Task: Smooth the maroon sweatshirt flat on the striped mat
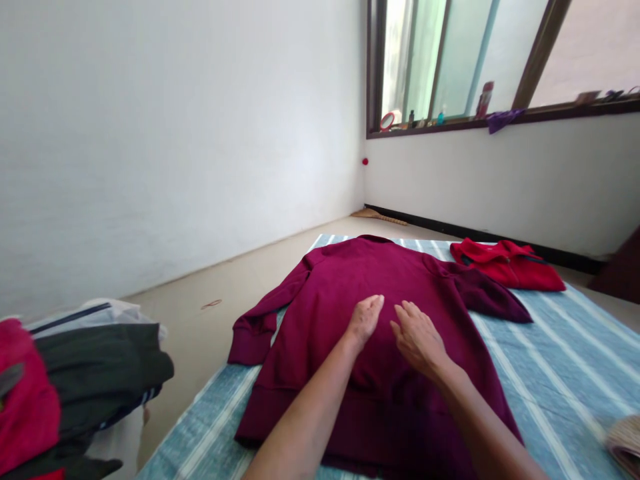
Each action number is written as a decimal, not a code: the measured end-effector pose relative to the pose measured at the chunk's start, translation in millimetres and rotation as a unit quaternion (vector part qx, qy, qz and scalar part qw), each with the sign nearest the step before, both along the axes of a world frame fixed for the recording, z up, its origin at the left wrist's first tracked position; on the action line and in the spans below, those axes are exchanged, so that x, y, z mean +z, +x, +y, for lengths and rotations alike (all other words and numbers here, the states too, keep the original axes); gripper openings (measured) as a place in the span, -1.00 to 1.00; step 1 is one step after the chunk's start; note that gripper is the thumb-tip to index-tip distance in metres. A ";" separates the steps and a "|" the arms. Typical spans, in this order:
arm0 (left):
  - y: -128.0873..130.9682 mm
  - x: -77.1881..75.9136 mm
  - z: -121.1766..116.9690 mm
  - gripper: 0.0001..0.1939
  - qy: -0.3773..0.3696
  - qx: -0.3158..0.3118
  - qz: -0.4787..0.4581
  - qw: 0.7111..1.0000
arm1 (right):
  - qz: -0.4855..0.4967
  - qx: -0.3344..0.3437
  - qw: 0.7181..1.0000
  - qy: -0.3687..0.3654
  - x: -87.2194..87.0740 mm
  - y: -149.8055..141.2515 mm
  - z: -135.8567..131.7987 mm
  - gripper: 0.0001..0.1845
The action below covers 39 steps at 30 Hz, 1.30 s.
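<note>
A maroon sweatshirt [370, 353] lies spread flat on a blue-and-white striped mattress [555, 373], its sleeves out to both sides. My left hand [364, 322] rests palm down on the middle of the sweatshirt's chest, fingers together. My right hand [417, 339] lies on the same fabric close beside it, fingers slightly spread. Neither hand grips anything. A red garment [507, 265] lies folded loosely on the mattress's far right corner, beyond the sweatshirt's sleeve.
A pile of clothes [85, 380] in red, black and white sits on the floor at lower left. White walls close the far and left sides. A window ledge [500, 117] holds bottles and a round mirror. A woven item [625, 443] pokes in at the lower right.
</note>
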<state>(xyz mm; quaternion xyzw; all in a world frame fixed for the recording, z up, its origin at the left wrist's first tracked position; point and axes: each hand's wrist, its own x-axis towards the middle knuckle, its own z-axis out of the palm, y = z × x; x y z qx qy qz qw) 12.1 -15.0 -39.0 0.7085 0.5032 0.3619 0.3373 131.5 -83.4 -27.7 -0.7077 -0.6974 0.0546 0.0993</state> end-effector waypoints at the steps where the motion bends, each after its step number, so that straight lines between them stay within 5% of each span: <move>1: -11.1 7.4 2.3 -0.57 0.007 0.015 0.012 1.000 | 0.013 0.016 1.000 0.001 2.9 -12.3 5.0 -0.45; 6: -88.8 33.0 5.7 -0.61 0.034 0.130 0.132 0.982 | 0.053 0.064 0.996 -0.009 -14.0 -59.1 18.8 -0.39; 13: -173.6 18.2 1.7 -0.57 -0.032 0.265 0.281 0.922 | 0.061 0.078 0.995 -0.026 -47.0 -72.2 16.6 -0.21; 23: -181.4 13.4 3.1 -0.59 -0.078 0.241 0.378 0.891 | 0.029 0.074 0.996 -0.032 -49.6 -74.5 15.8 -0.23; 35: -199.3 8.1 5.1 -0.75 -0.053 0.312 0.312 0.896 | 0.033 0.070 0.996 -0.038 -49.7 -73.4 16.7 -0.27; 39: -205.1 2.6 8.7 -0.78 -0.030 0.317 0.213 0.924 | 0.045 0.069 0.996 -0.040 -47.6 -73.7 16.5 -0.30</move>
